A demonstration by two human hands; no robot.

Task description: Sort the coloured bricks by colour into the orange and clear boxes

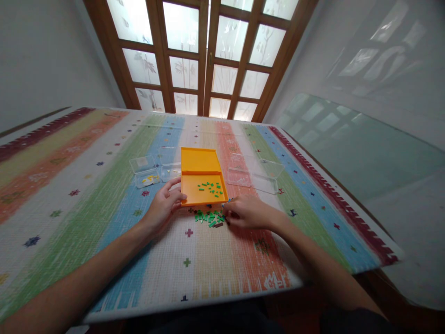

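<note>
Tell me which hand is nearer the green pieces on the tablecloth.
Right. The right hand is at the right edge of the green pieces; the left hand is farther left, holding the orange box.

1 orange case (199, 160), 4 clear boxes (239, 178), 2 hands (164, 202), and green pieces (210, 217) (too small to count surely).

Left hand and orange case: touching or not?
Touching. The head view shows the left hand gripping the orange case at its near left corner, thumb over the rim.
</note>
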